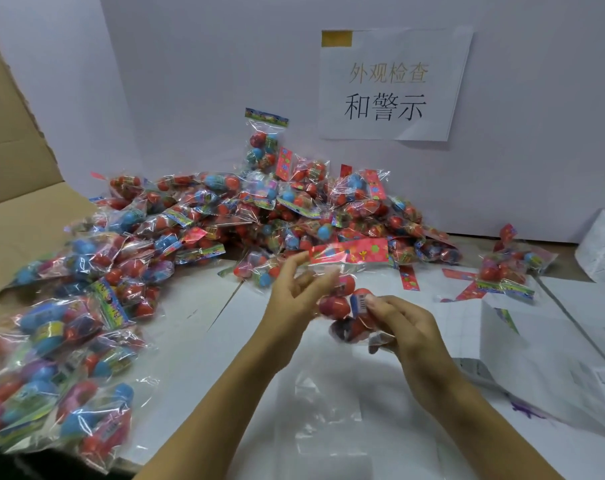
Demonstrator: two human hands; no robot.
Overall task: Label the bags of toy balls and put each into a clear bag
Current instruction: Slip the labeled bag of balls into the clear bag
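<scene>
Bag of toy balls (342,299) was gripped by left hand (294,296); barcode label (358,303) was pinched against it by right hand (408,327), above tabletop (225,341).

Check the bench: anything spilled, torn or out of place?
Nothing looks damaged. Loose header cards lie on the table right of the pile, apart from any bag. The held bag looks intact, barcode label under the right hand's fingertips.

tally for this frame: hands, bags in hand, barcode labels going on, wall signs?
Hands: 2 (left hand, right hand)
Bags of balls in hand: 1 (bag)
Barcode labels: 1 (label)
Wall signs: 1 (sign)
Total: 5
</scene>
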